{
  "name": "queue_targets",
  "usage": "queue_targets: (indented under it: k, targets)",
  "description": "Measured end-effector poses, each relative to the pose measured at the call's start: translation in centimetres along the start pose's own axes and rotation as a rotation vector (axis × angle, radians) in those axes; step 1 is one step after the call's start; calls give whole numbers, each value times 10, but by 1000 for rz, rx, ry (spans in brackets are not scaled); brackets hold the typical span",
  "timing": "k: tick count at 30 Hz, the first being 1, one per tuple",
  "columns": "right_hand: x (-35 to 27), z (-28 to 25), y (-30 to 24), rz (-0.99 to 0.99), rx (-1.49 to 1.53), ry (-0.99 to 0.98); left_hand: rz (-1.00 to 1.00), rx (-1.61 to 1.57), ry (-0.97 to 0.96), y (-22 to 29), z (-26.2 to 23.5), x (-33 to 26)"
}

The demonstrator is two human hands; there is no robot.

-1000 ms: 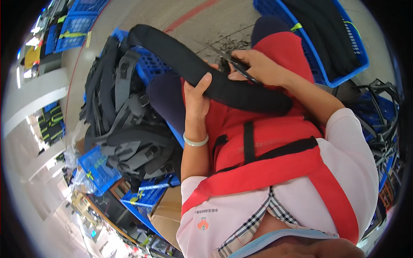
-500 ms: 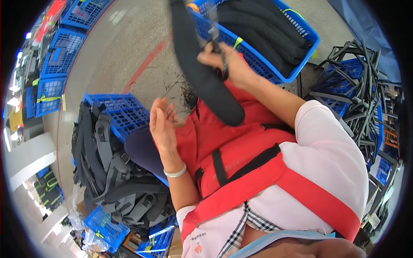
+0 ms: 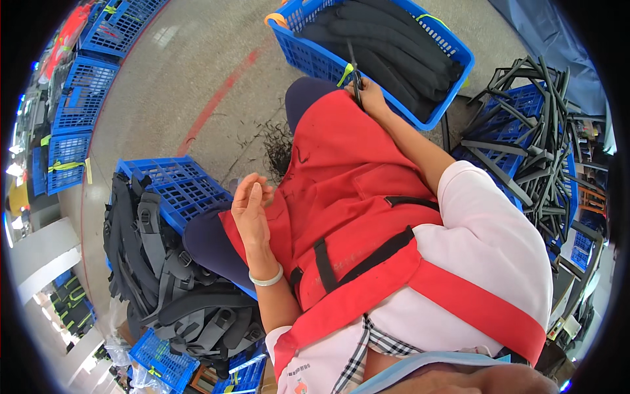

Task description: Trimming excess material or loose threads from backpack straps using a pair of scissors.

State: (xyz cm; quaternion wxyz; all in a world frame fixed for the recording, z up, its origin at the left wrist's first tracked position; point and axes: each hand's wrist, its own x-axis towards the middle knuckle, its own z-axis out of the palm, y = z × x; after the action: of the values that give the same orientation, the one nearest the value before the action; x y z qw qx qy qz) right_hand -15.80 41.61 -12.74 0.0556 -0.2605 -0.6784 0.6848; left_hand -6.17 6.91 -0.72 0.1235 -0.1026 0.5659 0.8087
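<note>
My right hand (image 3: 374, 100) is closed round the dark handles of a pair of scissors (image 3: 357, 84). Their blades point up and away, over the near wall of a blue plastic basket (image 3: 298, 58). Inside that basket lie several long black padded strips (image 3: 394, 49). Over the left side of my lap, my left hand (image 3: 251, 211) is raised with its fingers loosely bent and nothing in it. The red apron (image 3: 354, 151) spread over my lap is nearest to it, with a few dark scraps on the cloth.
To the left, grey and black straps with buckles (image 3: 177, 276) heap over a blue crate (image 3: 180, 187). Dark trimmings (image 3: 279, 148) litter the floor ahead of my knees. On the right, a tangle of grey-black strips (image 3: 538, 144) covers another crate. More blue crates (image 3: 82, 92) line the far left.
The black padded strip that hung over my lap is gone from there. My right hand, with the scissors, has moved slightly right and down; my left hand has curled its fingers a little.
</note>
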Motion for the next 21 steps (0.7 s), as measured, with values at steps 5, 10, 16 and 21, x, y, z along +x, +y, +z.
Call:
queue_targets:
  k: [5, 10, 16, 21]
  targets:
    - [-1, 0, -20, -44, -285, -59, 3, 99, 45, 0, -2, 0]
    - [-4, 14, -62, -327, -562, -35, 61, 218, 106, 2, 0, -1]
    - [-16, 84, -94, -584, -534, -286, 191, 341, 218, 7, -18, -13]
    - [-33, 107, -73, -744, -868, -523, 458, 456, 346, 31, -17, -34]
